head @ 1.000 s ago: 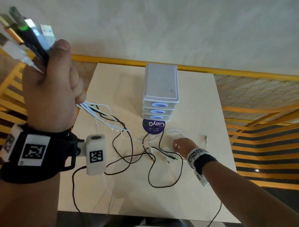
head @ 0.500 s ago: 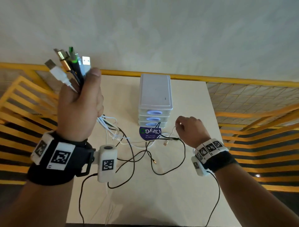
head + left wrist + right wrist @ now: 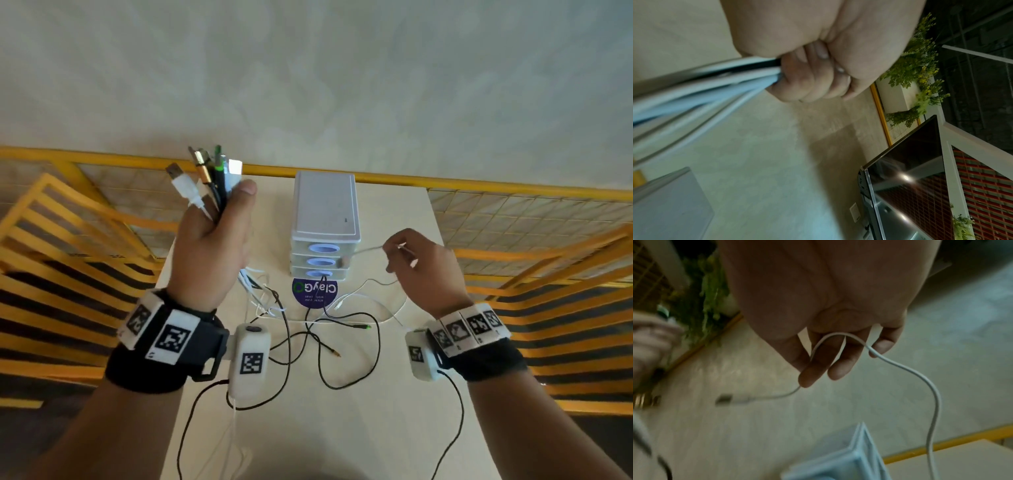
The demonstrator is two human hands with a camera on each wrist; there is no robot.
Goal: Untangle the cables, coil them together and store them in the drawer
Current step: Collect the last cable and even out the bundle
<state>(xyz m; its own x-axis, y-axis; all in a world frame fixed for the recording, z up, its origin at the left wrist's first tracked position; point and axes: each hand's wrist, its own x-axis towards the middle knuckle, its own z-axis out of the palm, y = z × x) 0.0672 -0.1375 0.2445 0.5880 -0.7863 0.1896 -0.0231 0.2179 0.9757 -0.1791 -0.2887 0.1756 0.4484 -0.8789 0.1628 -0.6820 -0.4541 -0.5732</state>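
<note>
My left hand [image 3: 214,246] is raised left of the drawer unit and grips a bundle of cables [image 3: 212,178], several plug ends sticking up above the fist. In the left wrist view the fingers [image 3: 807,78] curl tight round white and black cords [image 3: 705,81]. My right hand [image 3: 416,263] is lifted to the right of the drawers and pinches a thin white cable [image 3: 900,368] between thumb and index finger, its plug end [image 3: 724,400] pointing left. Loose black and white cables [image 3: 325,329] lie tangled on the table. The white three-drawer unit [image 3: 323,205] stands with all drawers closed.
The beige table [image 3: 342,428] ends near a yellow railing [image 3: 479,188] at the back. A round purple sticker [image 3: 315,291] lies before the drawers. Yellow slatted frames flank both sides. Wrist camera cords hang from both wrists.
My right hand rose from the table with the white cable end and moved up toward the drawer unit. The left hand with the bundle came lower and nearer the middle of the view.
</note>
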